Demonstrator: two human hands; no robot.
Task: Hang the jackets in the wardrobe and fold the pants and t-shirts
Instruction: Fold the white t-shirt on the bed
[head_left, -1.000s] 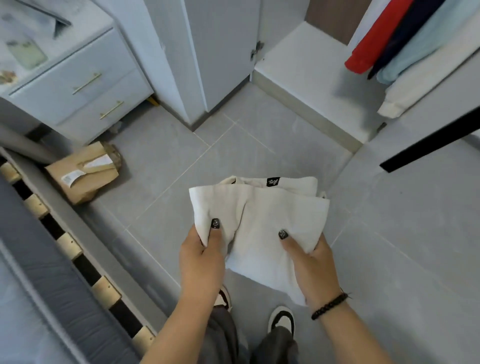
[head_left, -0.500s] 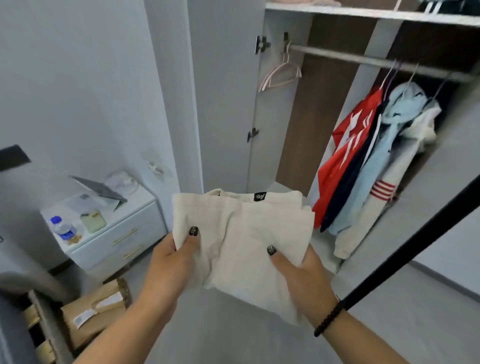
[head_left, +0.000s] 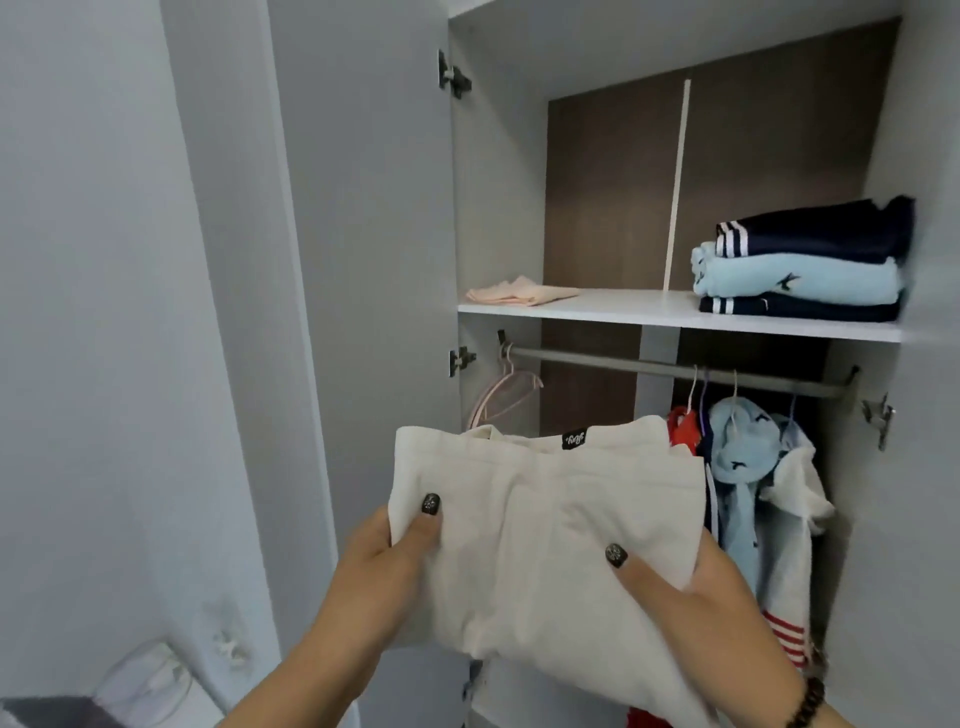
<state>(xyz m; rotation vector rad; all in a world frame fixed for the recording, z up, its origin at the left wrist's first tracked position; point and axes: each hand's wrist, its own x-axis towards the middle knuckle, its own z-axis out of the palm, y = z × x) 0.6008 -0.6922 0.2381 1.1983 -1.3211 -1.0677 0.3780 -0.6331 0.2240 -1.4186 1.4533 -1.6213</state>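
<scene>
A folded cream garment (head_left: 550, 525) with a small black label is held up in front of the open wardrobe. My left hand (head_left: 384, 566) grips its left edge, thumb on top. My right hand (head_left: 675, 592) grips its right side, thumb pressed on the cloth. Above it, the white shelf (head_left: 623, 312) carries a folded peach piece (head_left: 519, 295) at the left and a stack of folded navy and light blue clothes (head_left: 800, 265) at the right. Below the shelf, jackets (head_left: 753, 488) in red, navy, light blue and white hang from the rail (head_left: 675, 366).
An empty pink hanger (head_left: 501, 397) hangs at the rail's left end. The wardrobe's left door (head_left: 363, 260) stands open beside my left hand. A white object (head_left: 150, 686) sits low at the left by the wall. The shelf's middle is bare.
The view has risen from the floor to the wardrobe shelf. Both hands have lifted the folded cream garment up toward the shelf, keeping the same grip.
</scene>
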